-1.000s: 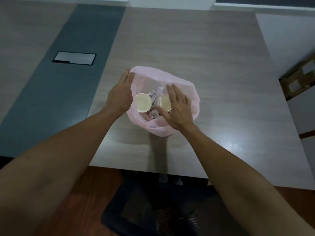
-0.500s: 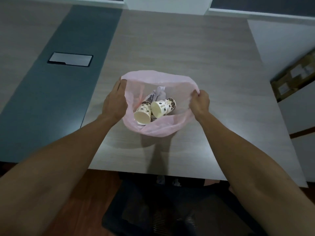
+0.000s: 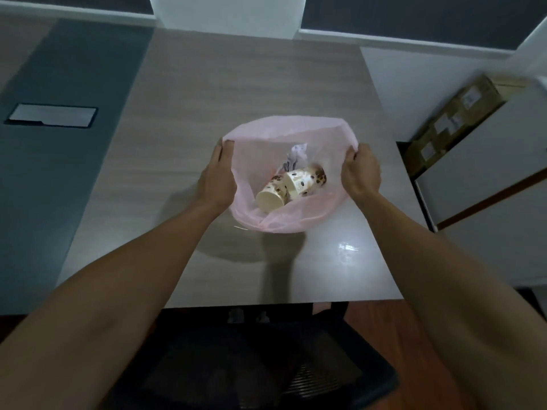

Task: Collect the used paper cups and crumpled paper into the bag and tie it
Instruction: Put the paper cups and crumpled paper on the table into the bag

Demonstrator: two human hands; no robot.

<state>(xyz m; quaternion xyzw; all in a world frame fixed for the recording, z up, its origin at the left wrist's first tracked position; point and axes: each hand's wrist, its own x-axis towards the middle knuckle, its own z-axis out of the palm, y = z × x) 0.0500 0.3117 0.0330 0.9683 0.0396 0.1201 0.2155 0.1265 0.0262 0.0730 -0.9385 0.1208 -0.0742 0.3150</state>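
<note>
A thin pink plastic bag (image 3: 284, 128) stands wide open on the wooden table (image 3: 236, 84). Inside it lie two paper cups with brown spots, one (image 3: 270, 195) with its mouth toward me, the other (image 3: 307, 179) tipped on its side beside it. Crumpled paper (image 3: 294, 156) sits behind the cups in the bag. My left hand (image 3: 217, 179) grips the bag's left rim. My right hand (image 3: 359, 171) grips the right rim, fingers curled over the plastic.
A dark grey strip with a metal cable hatch (image 3: 51, 115) runs along the table's left side. Cardboard boxes (image 3: 455, 119) lean by the wall at the right. A black chair (image 3: 266, 365) is below the table's near edge.
My right hand left the cups inside the bag and took hold of the right rim. Both hands have pulled the mouth wider. The cups have tipped over onto their sides.
</note>
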